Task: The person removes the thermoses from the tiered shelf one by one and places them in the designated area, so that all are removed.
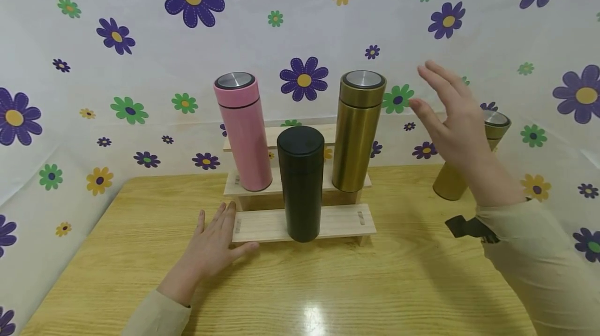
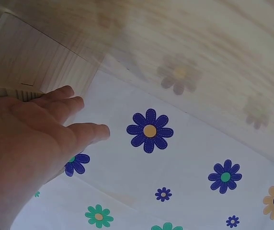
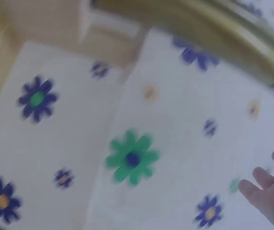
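Observation:
A small stepped wooden rack (image 1: 262,225) stands on the table. My left hand (image 1: 211,247) rests against the left end of its lowest step, fingers straight and thumb along the front edge. On that step a black thermos bottle (image 1: 302,190) stands upright. One step up are a pink thermos bottle (image 1: 246,143) at left and a gold thermos bottle (image 1: 353,143) at right, both with silver-topped lids. To the right of the rack my right hand (image 1: 452,122) is raised in the air, fingers extended, holding nothing. It partly hides a second gold thermos bottle (image 1: 450,179) standing on the table.
The rack's top step (image 1: 300,135) shows behind the bottles. A pale wood-grain table (image 1: 262,294) carries everything. Behind it hangs a white cloth (image 1: 244,44) printed with purple, green and yellow flowers. A dark strap (image 1: 469,227) is on the right wrist.

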A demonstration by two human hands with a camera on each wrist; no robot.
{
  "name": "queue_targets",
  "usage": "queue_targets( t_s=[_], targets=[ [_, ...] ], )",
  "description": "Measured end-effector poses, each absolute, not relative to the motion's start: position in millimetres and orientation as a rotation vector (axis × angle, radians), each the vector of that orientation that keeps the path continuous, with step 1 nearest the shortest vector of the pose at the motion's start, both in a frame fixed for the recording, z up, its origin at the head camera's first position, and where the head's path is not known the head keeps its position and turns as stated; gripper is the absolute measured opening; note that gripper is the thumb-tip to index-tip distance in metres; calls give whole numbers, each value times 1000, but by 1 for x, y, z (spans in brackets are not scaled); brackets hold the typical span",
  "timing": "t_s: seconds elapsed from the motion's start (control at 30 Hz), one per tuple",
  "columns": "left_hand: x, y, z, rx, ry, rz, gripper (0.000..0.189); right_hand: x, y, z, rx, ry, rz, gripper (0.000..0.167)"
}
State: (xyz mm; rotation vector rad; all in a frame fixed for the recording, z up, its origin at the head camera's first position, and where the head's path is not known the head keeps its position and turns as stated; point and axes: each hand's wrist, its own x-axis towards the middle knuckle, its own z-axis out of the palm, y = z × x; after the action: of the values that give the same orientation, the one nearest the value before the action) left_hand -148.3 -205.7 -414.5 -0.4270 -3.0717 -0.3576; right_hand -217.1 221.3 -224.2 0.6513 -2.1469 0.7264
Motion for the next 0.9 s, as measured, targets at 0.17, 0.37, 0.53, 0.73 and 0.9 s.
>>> queue_targets(
  t_s=[0.17, 0.37, 0.53, 0.73, 0.9],
  targets=[
    [-148, -206, -414, -433, -3058, -353, 105, -211, 184, -205, 844, -2125, 708, 67],
    [-148, -205, -414, -429, -3060, -336, 105, -216, 162, -198, 872, -2262, 577, 62],
    [-148, -206, -416, -436, -3042, -328, 105, -220, 155, -201, 853, -2295, 631, 56],
    [-149, -206, -416, -427, -3046, -336, 105, -219, 152, -202, 827, -2266, 678, 50],
    [-148, -205, -416, -426, -3039, -337, 106, -216, 152, -204, 832, -2227, 703, 48]
  ],
)
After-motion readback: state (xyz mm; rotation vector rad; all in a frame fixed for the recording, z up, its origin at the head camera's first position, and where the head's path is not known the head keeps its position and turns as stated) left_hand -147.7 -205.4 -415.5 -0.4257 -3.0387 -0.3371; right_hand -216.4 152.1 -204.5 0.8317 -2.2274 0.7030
